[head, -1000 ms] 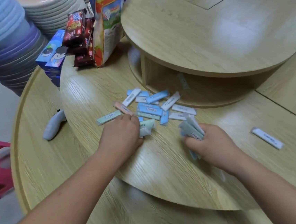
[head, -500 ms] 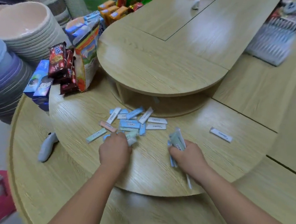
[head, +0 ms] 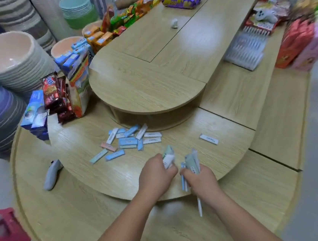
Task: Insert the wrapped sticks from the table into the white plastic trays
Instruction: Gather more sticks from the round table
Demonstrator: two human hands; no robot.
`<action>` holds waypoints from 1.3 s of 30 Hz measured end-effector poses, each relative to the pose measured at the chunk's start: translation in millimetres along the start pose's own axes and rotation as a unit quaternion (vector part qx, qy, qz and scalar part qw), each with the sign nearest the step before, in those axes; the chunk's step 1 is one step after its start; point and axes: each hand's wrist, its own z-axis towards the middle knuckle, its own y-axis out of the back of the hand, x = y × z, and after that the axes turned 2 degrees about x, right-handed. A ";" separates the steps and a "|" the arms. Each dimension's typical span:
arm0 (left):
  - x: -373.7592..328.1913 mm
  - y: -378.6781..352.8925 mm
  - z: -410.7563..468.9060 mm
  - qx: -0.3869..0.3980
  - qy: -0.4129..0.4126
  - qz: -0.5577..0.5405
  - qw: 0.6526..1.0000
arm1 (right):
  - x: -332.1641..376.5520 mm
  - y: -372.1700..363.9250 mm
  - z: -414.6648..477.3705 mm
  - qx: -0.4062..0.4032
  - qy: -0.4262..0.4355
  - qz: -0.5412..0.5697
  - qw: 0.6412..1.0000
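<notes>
left hand (head: 156, 175): fingers curled round a few wrapped sticks (head: 168, 156) | right hand (head: 201, 180): bundle (head: 193, 162) is clenched, seemingly collected for one trip | loose sticks (head: 131, 141) are left mid-table | white plastic trays (head: 244, 49) are set well apart, far right

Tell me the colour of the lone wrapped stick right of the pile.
The lone stick is white with dark print; the head view shows it.

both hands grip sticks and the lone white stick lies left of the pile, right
Not quite. In the head view the lone white stick lies right of the pile, not left. The left hand and right hand do each grip sticks.
</notes>
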 end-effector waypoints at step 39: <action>-531.2 -403.9 0.2 0.267 -0.059 -0.258 0.927 | -84.2 646.5 57.2 -0.143 -0.055 0.198 0.968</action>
